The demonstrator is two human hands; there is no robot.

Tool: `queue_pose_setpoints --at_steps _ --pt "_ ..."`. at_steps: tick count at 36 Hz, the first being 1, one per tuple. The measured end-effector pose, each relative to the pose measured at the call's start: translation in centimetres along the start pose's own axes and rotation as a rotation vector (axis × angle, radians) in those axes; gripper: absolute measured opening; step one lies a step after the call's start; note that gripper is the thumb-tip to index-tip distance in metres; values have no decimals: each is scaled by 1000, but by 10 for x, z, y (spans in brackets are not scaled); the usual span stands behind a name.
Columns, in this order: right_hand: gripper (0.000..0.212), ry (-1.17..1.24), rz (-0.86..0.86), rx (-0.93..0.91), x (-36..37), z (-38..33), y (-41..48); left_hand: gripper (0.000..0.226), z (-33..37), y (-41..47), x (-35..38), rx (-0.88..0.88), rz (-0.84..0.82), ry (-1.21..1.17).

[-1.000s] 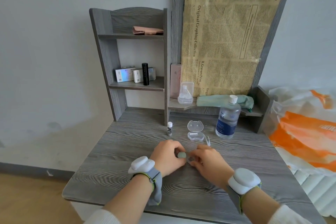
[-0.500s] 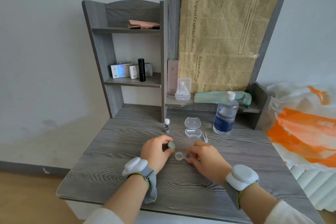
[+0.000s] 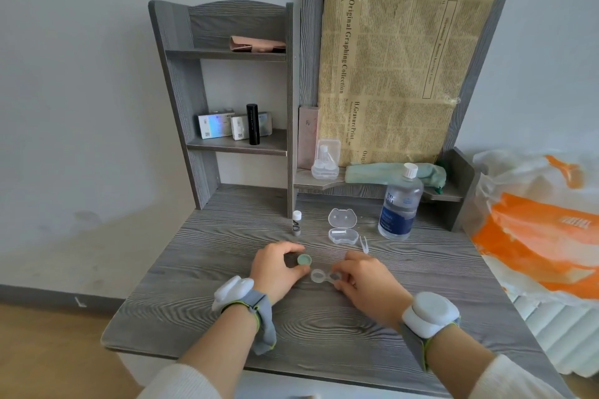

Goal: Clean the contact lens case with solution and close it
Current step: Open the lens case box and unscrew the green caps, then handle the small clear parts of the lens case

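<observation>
A clear two-well contact lens case (image 3: 319,277) lies on the grey desk (image 3: 324,334) between my hands. Its left well is uncovered; the right well looks dark, and I cannot tell if a cap sits on it. My left hand (image 3: 275,270) pinches a small green cap (image 3: 304,259) just up and left of the case. My right hand (image 3: 363,285) pinches the case's right end and steadies it. The solution bottle (image 3: 400,206), clear with a blue label and white cap, stands upright at the back right of the desk.
An open clear cat-shaped box (image 3: 342,226), white tweezers (image 3: 364,243) and a small vial (image 3: 296,221) sit just behind my hands. Shelves (image 3: 233,146) with boxes and a green cloth (image 3: 372,172) rise at the back. An orange-and-white bag (image 3: 534,236) lies to the right.
My left hand has lifted the green cap off the case's left well and moved it up and left. The left well now shows. My right hand stays on the case.
</observation>
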State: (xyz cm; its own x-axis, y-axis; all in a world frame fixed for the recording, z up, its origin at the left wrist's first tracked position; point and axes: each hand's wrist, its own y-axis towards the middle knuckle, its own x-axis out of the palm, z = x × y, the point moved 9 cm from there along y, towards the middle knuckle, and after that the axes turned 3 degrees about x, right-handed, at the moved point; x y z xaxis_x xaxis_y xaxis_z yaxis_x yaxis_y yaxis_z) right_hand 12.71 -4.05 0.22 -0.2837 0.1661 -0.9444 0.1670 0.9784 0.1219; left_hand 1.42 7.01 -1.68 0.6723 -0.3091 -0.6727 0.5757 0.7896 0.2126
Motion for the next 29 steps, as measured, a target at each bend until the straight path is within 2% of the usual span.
queue_pose_setpoints --at_steps 2,6,10,12,16,20,24,29 --pt "25 17 5 7 -2 2 -1 44 -1 0 -1 -8 -11 -3" --pt "46 56 26 45 -10 6 1 40 -2 3 -9 -19 17 -28" --pt "43 73 107 45 -26 9 10 24 -6 11 -23 -86 138 -144" --pt "38 87 146 57 -34 11 17 24 -8 17 -28 -113 177 -152" --pt "29 92 150 60 -41 9 36 39 -11 28 -27 -132 149 -137" --pt "29 99 135 62 -42 6 58 49 -14 40 -21 -143 124 -145" --pt "30 109 115 71 -36 4 74 49 -17 49 -13 -142 111 -143" --pt "29 124 102 82 -28 5 88 39 -18 58 -6 -108 120 -133"
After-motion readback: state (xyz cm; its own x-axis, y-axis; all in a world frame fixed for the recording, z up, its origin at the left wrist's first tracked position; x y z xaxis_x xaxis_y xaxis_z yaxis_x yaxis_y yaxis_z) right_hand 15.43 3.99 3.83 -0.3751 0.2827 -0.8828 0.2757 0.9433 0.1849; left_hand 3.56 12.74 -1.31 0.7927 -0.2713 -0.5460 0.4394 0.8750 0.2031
